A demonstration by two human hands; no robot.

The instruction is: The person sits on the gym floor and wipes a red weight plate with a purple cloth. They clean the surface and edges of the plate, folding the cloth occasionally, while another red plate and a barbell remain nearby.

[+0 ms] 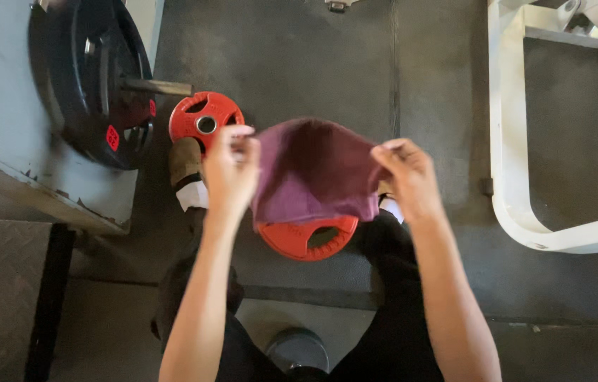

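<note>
A purple cloth (pixel 313 173) hangs stretched between two raised hands, its long axis running left to right. The left hand (pixel 230 170) pinches its left top corner; the right hand (pixel 406 177) pinches the right corner. Below the cloth, a red weight plate (pixel 307 239) lies on the dark floor (pixel 440 106).

The purple cloth (pixel 313 173), stretched between the left hand (pixel 230 172) and right hand (pixel 410 177), blocks the way straight down to the red weight plate (pixel 307 239) lying on the dark floor (pixel 299 64). Toward the floor's left edge stand a second red plate (pixel 205 120) and a black plate (pixel 94 78) on its peg. The white machine frame (pixel 518 177) closes the right edge; the floor's far middle lies open.
</note>
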